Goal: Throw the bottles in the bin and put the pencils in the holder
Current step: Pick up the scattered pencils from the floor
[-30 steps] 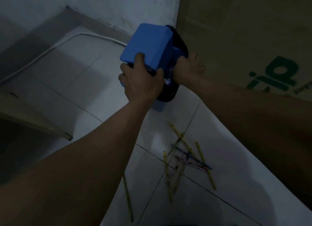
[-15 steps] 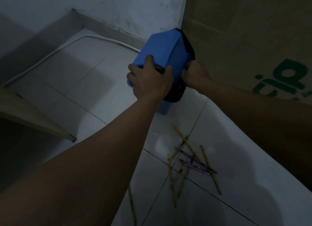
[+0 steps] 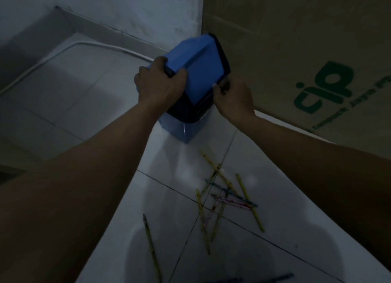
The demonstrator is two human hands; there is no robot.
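A cable [image 3: 63,50] runs along the tiled floor [image 3: 74,92] at left. The left hand [image 3: 158,82] grips the blue bin [image 3: 198,71], tilted in the corner; the right hand [image 3: 232,98] pinches its dark rim beside a cardboard box [image 3: 296,39]. Pencils [image 3: 222,196] lie scattered on the floor nearer me.

The scene is dim and blue-grey, underexposed throughout; the brightest area is the glossy tile floor [image 3: 186,177], which carries soft pale glare patches near the scattered pencils [image 3: 224,196]; both forearms read as dark, nearly featureless masses, and the left hand [image 3: 158,84] and right hand [image 3: 232,98] show little detail; a broad soft shadow covers the left floor and the wall corner; the blue bin [image 3: 201,71] keeps its colour, though its edges are slightly smeared; wide-angle distortion bends the white cable [image 3: 63,50] and stretches the arms at the lower frame; fine detail looks soft and compressed.
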